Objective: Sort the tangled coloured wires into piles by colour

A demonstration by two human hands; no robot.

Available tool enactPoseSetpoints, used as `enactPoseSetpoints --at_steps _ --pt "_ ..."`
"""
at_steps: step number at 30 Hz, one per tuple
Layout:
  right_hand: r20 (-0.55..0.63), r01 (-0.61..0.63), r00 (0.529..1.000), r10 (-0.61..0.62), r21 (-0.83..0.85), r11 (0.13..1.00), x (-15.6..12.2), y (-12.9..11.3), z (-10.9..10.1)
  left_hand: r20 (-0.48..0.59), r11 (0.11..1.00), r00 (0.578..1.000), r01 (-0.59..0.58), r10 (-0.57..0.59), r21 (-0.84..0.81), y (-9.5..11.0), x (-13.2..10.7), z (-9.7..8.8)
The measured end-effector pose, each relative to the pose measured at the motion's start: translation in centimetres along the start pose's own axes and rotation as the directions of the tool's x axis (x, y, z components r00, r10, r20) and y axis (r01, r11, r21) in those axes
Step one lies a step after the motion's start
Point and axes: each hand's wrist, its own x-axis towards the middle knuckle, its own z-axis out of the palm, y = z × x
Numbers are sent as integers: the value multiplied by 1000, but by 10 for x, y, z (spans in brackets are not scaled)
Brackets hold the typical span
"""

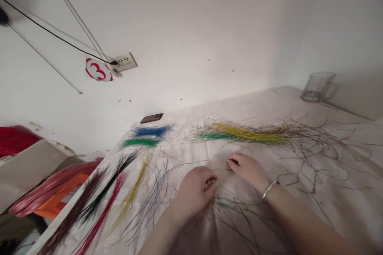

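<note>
Over the cloth-covered table, my left hand (196, 191) is closed, its fingers curled in; what they hold is hidden. A loose bunch of grey-green wires (239, 206) lies just below and right of it, some ends passing close under the fingers. My right hand (248, 169), with a silvery bracelet (269, 191) at the wrist, is held a little farther right and higher. Its thumb and forefinger are pinched together at a faint thin wire that spans the gap between the hands. Thin bluish wires (154, 191) lie left of my left hand.
Bundles of yellow wires (248, 130), blue wires (152, 130), green wires (140, 142), black wires (110, 185), red wires (101, 223) and dark brown wires (74, 211) lie around. A phone (152, 118) and a glass mug (317, 87) stand near the wall. Pink wire (50, 187) rests on an orange stool (64, 197).
</note>
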Motion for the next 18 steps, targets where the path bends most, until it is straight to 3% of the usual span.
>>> enactPoseSetpoints --at_steps 3,6,9,12,18 --pt "-5 12 1000 -12 -54 998 -1 -4 0 -74 995 997 -2 9 98 -5 23 -14" --pt "-23 34 999 -35 -73 997 -3 -5 0 -68 965 997 -27 46 262 -11 62 -17" --pt "-28 50 998 -52 -66 997 -4 -5 0 6 906 998 -55 58 419 -15 103 -7" --pt "-25 62 998 -63 -63 996 -4 -4 -1 1 876 1000 -24 27 481 -18 136 9" --pt "-29 86 996 -89 -96 992 -1 -4 1 -56 823 997 78 -56 562 -21 165 22"
